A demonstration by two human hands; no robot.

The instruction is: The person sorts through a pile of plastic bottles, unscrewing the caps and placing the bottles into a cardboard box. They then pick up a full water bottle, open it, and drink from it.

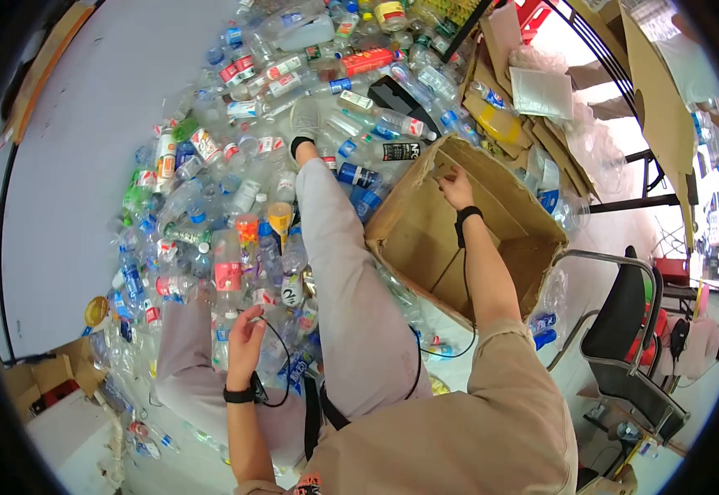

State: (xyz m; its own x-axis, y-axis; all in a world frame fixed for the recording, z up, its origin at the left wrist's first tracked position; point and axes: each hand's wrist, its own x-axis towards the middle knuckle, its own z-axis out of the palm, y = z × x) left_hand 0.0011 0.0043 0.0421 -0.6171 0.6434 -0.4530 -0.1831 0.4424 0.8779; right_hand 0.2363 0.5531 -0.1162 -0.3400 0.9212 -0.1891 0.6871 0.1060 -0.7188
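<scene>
A large open cardboard box (pixel 396 210) stands to the right of my leg, its opening facing up toward me. My right hand (pixel 457 190) is over its opening, near the far inner wall, with fingers curled together; whatever they may hold is hidden. My left hand (pixel 245 342) hovers above my thigh beside the plastic bottles, fingers loosely bent and apart, nothing visible in it. Nearest to it are a clear bottle with a red label (pixel 228 275) and a bottle with a black-and-white label (pixel 292 289). Both wrists wear black bands with cables.
Plastic bottles lie in a wide heap around my legs, with a red-labelled bottle (pixel 367 60) at the far side. A pale panel (pixel 87 165) borders the left. Flattened cardboard (pixel 561 157) and a black chair (pixel 623 322) stand right. My shoe (pixel 304 120) rests among bottles.
</scene>
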